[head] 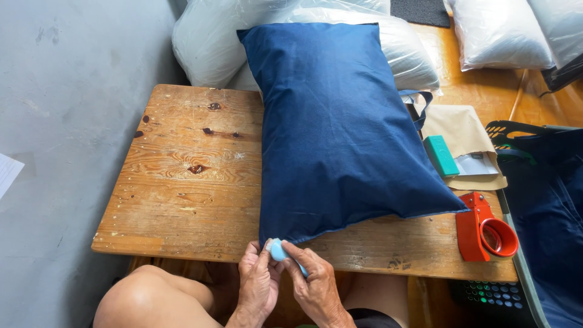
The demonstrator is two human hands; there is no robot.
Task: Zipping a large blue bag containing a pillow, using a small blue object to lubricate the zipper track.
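A low wooden table (182, 182) fills the middle of the view, and everything else sits in relation to it. Left of it lies bare grey floor (61, 121), the widest open room. Beyond its far edge white plastic-wrapped pillows (209, 39) crowd against it; more of them (498, 30) lie past the far right corner. A dark basket of blue cloth (546, 206) presses along the table's right edge, closing that side.

On the table's right half lies a large dark blue pillow (340, 127), its far end overhanging the far edge and its near left corner reaching the near edge. The table's left half is bare wood. Right of the pillow a tan envelope (461, 130) carries a small teal block (441, 155); nearer, at the right corner, sits a red tape dispenser (483, 229).

At the near edge, the left hand (258, 285) pinches the pillow's corner, fingers together. The right hand (314, 285) is closed around a small light blue tool (280, 250), touching that corner. A bare knee (146, 297) shows under the near edge.
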